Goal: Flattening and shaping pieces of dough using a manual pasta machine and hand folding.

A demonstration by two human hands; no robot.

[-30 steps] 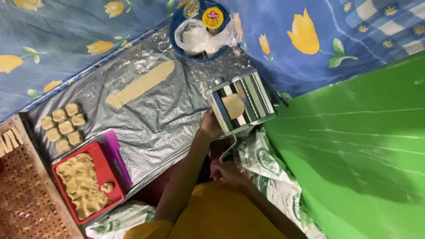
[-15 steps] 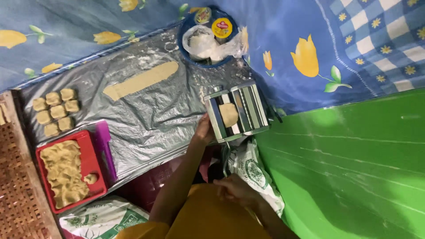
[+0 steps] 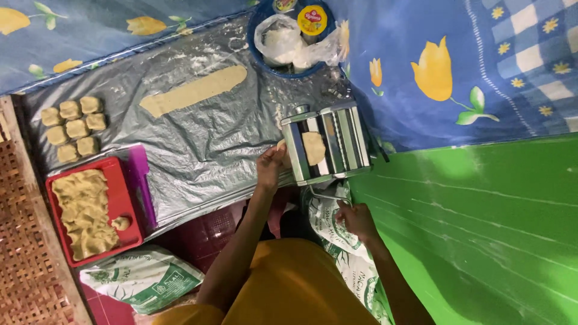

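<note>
Head view: left hand (image 3: pixel 272 167) cupped against the side of the pasta roller (image 3: pixel 327 143), touching a dough edge there; right hand (image 3: pixel 356 219) closed on its crank (image 3: pixel 328 197). Dough piece (image 3: pixel 313 148) lying on the rollers, dough strip (image 3: pixel 194 90) well apart on the plastic-covered surface (image 3: pixel 198 141).

top: mustard-yellow, plain | sleeves: short | forearms: bare | jewellery: unseen

The left hand (image 3: pixel 271 167) feeds dough (image 3: pixel 313 148) into the pasta roller (image 3: pixel 328 143) (steel, hand-cranked) while the right hand (image 3: pixel 355 219) grips its crank (image 3: pixel 325 195).
</note>
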